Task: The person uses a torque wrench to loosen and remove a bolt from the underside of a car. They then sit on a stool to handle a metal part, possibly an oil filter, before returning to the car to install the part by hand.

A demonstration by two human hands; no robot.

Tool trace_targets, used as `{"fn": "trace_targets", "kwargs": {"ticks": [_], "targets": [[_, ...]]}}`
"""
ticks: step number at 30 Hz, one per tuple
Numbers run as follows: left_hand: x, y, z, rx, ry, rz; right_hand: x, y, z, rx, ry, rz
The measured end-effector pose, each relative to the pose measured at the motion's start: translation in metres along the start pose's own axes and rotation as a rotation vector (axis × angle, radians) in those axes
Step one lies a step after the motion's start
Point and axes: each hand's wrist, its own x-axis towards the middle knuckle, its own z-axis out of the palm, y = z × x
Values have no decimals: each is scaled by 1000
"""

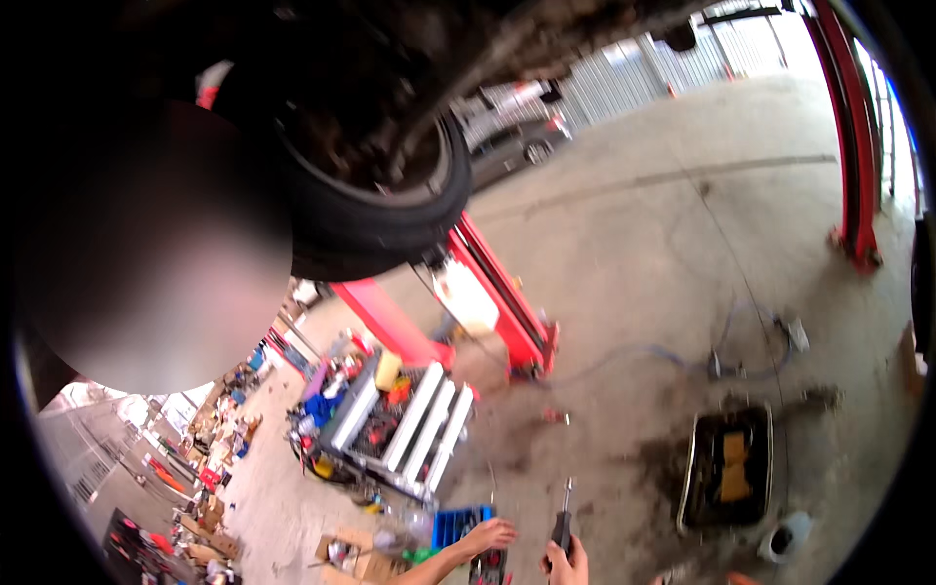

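Observation:
My right hand (568,565) sits at the bottom edge, closed around the black handle of a screwdriver (564,517) whose metal shaft points up and away. Just left of it, my left hand (489,534) reaches in from the lower left with its fingers spread and nothing in it. That hand hovers by a blue tray (456,525) and a red and black tool case (488,567). Both hands are small and low in the picture.
Overhead is a raised car's tyre (382,219) on a red lift (499,297), with another red post (854,146) at right. An open tool cart (402,421), a black drain pan (727,470), a hose (723,363), cardboard boxes (353,556) and oil stains are on the concrete floor.

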Motion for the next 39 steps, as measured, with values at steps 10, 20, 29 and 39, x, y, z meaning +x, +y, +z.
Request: {"fn": "trace_targets", "kwargs": {"ticks": [10,20,29,39], "targets": [[-204,-501,-66,131,69,-874,-23,130,2,-408,-18,376],[-231,-495,13,-239,413,-725,-6,99,-78,-1006,187,483],[-14,-272,-38,-634,362,-92,130,146,12,-1079,125,435],[65,-34,-192,-1641,332,324,224,205,263,-1327,-957,49]]}}
